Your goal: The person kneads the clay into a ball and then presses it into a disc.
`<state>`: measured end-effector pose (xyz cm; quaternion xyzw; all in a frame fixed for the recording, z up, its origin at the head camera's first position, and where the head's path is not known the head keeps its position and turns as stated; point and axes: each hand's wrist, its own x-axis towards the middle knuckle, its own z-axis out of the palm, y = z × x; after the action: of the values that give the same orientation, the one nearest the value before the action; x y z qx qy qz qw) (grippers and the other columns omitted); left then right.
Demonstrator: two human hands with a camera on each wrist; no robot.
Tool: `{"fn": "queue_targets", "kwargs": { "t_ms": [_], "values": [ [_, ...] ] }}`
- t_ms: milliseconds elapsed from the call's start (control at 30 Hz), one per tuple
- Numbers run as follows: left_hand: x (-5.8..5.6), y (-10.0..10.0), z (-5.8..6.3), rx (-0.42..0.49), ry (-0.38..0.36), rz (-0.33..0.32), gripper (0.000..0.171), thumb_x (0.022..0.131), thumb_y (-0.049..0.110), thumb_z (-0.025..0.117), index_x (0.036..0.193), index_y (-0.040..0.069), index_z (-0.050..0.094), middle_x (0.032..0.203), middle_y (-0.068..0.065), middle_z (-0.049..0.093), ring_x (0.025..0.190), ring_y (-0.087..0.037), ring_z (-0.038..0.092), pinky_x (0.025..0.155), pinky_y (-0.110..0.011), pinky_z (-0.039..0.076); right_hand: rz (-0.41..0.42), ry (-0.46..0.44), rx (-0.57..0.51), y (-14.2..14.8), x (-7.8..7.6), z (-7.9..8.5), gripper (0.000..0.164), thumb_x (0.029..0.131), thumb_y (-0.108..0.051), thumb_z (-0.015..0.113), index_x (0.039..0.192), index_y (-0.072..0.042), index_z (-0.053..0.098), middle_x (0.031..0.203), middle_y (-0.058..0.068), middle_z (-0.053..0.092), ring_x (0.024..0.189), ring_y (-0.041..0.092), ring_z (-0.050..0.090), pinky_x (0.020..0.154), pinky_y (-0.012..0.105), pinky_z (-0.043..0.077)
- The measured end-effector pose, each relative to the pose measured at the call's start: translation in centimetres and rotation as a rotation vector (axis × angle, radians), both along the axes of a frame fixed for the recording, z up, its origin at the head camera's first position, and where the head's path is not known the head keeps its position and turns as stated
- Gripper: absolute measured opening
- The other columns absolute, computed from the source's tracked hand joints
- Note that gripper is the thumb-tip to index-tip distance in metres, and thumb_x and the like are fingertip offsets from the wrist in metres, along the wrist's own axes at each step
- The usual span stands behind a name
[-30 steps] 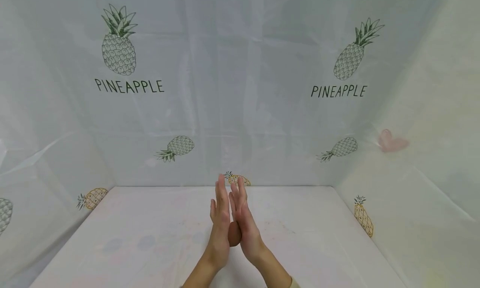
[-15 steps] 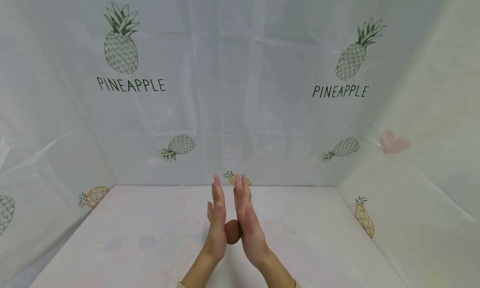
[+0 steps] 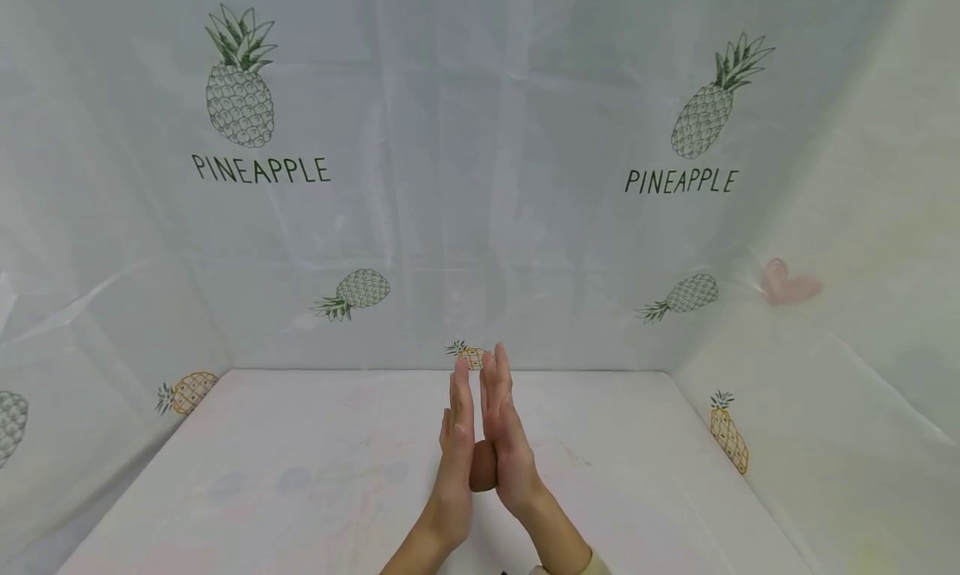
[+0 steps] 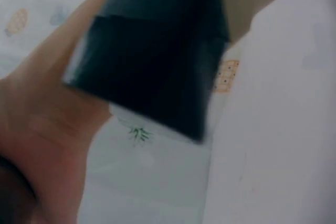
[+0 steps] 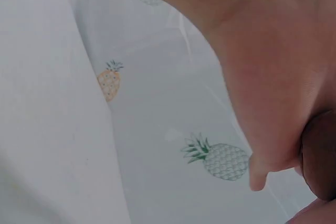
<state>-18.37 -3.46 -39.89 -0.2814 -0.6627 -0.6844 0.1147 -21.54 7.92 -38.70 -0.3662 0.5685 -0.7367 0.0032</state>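
Observation:
A smooth brown ball (image 3: 483, 467), like modelling clay, sits between the heels of my two upright palms in the head view. My left hand (image 3: 458, 454) presses it from the left, with straight fingers pointing up and away. Against its other side lies the palm of my right hand (image 3: 513, 458), its fingers also straight. A narrow gap shows between the fingers above the ball. At the right wrist view's edge, the brown ball (image 5: 320, 156) touches a palm. In the left wrist view only a dark part of the ball (image 4: 13, 192) shows at lower left.
Under the hands stretches a white covered table (image 3: 300, 442). Pale sheeting (image 3: 480, 183) with pineapple prints rises behind it and on both sides. A dark square-edged object (image 4: 152, 51) beside a beige sleeve (image 4: 244, 6) blocks much of the left wrist view.
Both hands and the ball shift slightly left, then right. The palms slide against each other, the left hand pulling back and then moving forward, and the ball rolls between them.

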Motion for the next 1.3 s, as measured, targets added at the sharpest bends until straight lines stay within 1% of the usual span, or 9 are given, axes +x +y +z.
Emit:
{"fn": "queue_targets", "kwargs": {
  "t_ms": [133, 200, 333, 433, 633, 800, 1000, 1133, 1300],
  "values": [
    [0.1, -0.4, 0.4, 0.020, 0.020, 0.024, 0.058, 0.113, 0.036, 0.002, 0.170, 0.039, -0.009, 0.177, 0.019, -0.013, 0.163, -0.010, -0.016, 0.121, -0.058, -0.021, 0.000, -0.038, 0.046, -0.4, 0.0, -0.4, 0.058, 0.113, -0.043, 0.001, 0.169, -0.038, -0.016, 0.178, -0.005, -0.013, 0.164, 0.023, -0.017, 0.126, 0.065, -0.013],
    [0.0, -0.5, 0.5, 0.039, 0.008, 0.027, 0.059, 0.112, 0.039, 0.002, 0.170, 0.040, -0.008, 0.177, 0.021, -0.012, 0.162, -0.013, -0.017, 0.121, -0.059, -0.022, 0.001, -0.059, 0.074, -0.6, 0.0, -0.6, 0.057, 0.113, -0.045, 0.002, 0.169, -0.042, -0.013, 0.178, -0.005, -0.011, 0.164, 0.022, -0.014, 0.127, 0.063, -0.013],
    [-0.3, -1.0, 0.7, 0.067, -0.030, 0.050, 0.059, 0.111, 0.048, 0.005, 0.169, 0.043, -0.008, 0.175, 0.024, -0.012, 0.161, -0.021, -0.022, 0.117, -0.068, -0.023, 0.014, -0.099, 0.123, -1.0, 0.1, -0.8, 0.054, 0.114, -0.046, 0.005, 0.167, -0.049, -0.008, 0.178, -0.005, -0.008, 0.164, 0.022, -0.010, 0.128, 0.060, -0.012],
    [-0.7, -1.6, 0.8, 0.081, -0.053, 0.082, 0.060, 0.110, 0.055, 0.006, 0.168, 0.047, -0.007, 0.174, 0.025, -0.013, 0.159, -0.023, -0.025, 0.116, -0.073, -0.021, 0.022, -0.118, 0.161, -1.4, 0.4, -0.9, 0.053, 0.115, -0.045, 0.005, 0.166, -0.053, -0.007, 0.178, -0.006, -0.009, 0.165, 0.024, -0.010, 0.127, 0.063, -0.012],
    [-1.7, -2.9, 0.5, 0.104, -0.060, 0.120, 0.059, 0.110, 0.058, 0.003, 0.167, 0.048, -0.008, 0.175, 0.022, -0.015, 0.160, -0.012, -0.021, 0.121, -0.069, -0.018, 0.000, -0.098, 0.221, -2.2, 1.3, -0.8, 0.053, 0.115, -0.044, 0.004, 0.164, -0.056, -0.010, 0.176, -0.011, -0.014, 0.164, 0.026, -0.012, 0.122, 0.073, -0.013],
    [-2.2, -2.6, -0.1, 0.083, -0.074, 0.100, 0.058, 0.110, 0.055, 0.001, 0.167, 0.048, -0.010, 0.174, 0.020, -0.018, 0.160, -0.013, -0.022, 0.121, -0.066, -0.021, -0.046, -0.032, 0.163, -2.1, 1.8, -0.3, 0.055, 0.114, -0.041, 0.004, 0.166, -0.050, -0.011, 0.176, -0.014, -0.013, 0.164, 0.021, -0.014, 0.121, 0.073, -0.014],
    [-1.9, -1.0, -0.8, 0.017, -0.085, 0.087, 0.057, 0.113, 0.047, 0.004, 0.168, 0.043, -0.009, 0.176, 0.012, -0.015, 0.162, -0.019, -0.021, 0.119, -0.064, -0.025, -0.062, 0.063, 0.056, -1.0, 1.8, 0.5, 0.058, 0.112, -0.039, -0.002, 0.169, -0.041, -0.013, 0.178, -0.011, -0.011, 0.164, 0.016, -0.013, 0.122, 0.066, -0.017],
    [-1.5, -0.4, -1.1, 0.011, -0.081, 0.048, 0.056, 0.113, 0.041, 0.002, 0.168, 0.044, -0.009, 0.177, 0.013, -0.013, 0.162, -0.018, -0.019, 0.119, -0.067, -0.024, -0.081, 0.066, 0.037, -0.4, 1.5, 0.5, 0.058, 0.112, -0.039, -0.004, 0.169, -0.039, -0.013, 0.178, -0.009, -0.011, 0.164, 0.020, -0.013, 0.123, 0.065, -0.017],
    [-0.9, -0.1, -0.9, 0.008, -0.074, -0.009, 0.056, 0.114, 0.038, 0.001, 0.168, 0.045, -0.009, 0.176, 0.022, -0.012, 0.162, -0.013, -0.019, 0.118, -0.068, -0.025, -0.093, 0.028, -0.004, 0.0, 0.9, 0.4, 0.058, 0.112, -0.041, -0.004, 0.169, -0.040, -0.012, 0.178, -0.007, -0.011, 0.164, 0.022, -0.015, 0.123, 0.065, -0.019]
  ]
}}
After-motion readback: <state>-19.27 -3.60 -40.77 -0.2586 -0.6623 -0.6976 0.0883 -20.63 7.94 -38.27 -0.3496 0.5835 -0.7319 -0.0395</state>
